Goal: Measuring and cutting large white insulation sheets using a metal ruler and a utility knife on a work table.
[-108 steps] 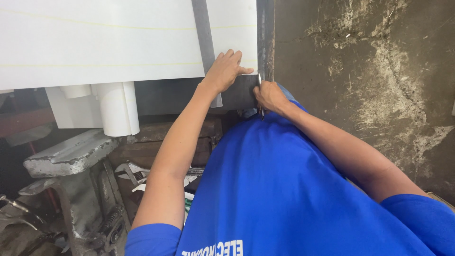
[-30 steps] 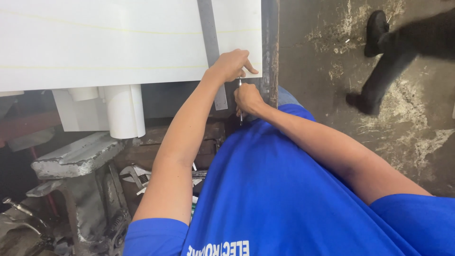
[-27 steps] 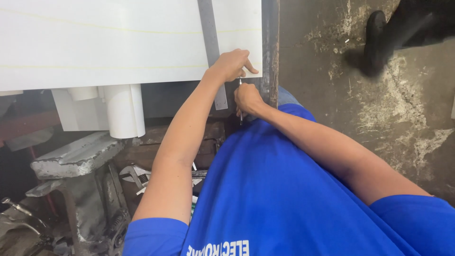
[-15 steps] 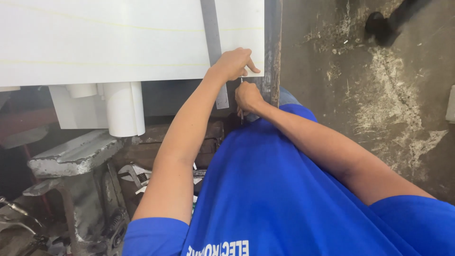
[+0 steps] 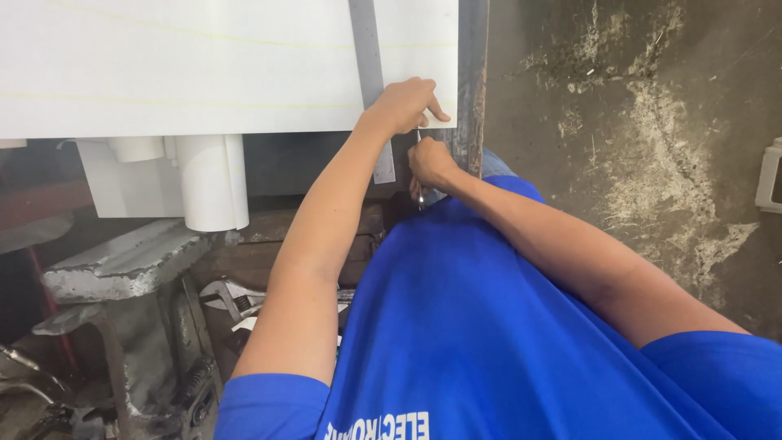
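Stained concrete floor (image 5: 652, 163) fills the right of the frame; a large white sheet (image 5: 204, 65) covers the upper left, lying on a bench. From where I watch, a steel ruler (image 5: 371, 73) runs down the sheet near its right edge, just beside a rusty metal bar (image 5: 472, 81). My left hand (image 5: 403, 106) presses flat on the ruler's lower part, fingers spread over it and pinning it. My right hand (image 5: 430, 163), just below, is clenched around a thin metal tool (image 5: 419, 195), its tip touching the sheet's bottom edge beside the ruler. I judge the ruler stiff, thin and slippery on the smooth sheet, so it wants firm pressure from above near the marking point. White pipes (image 5: 212, 179) hang under the sheet; wrenches (image 5: 232, 297) lie lower left.
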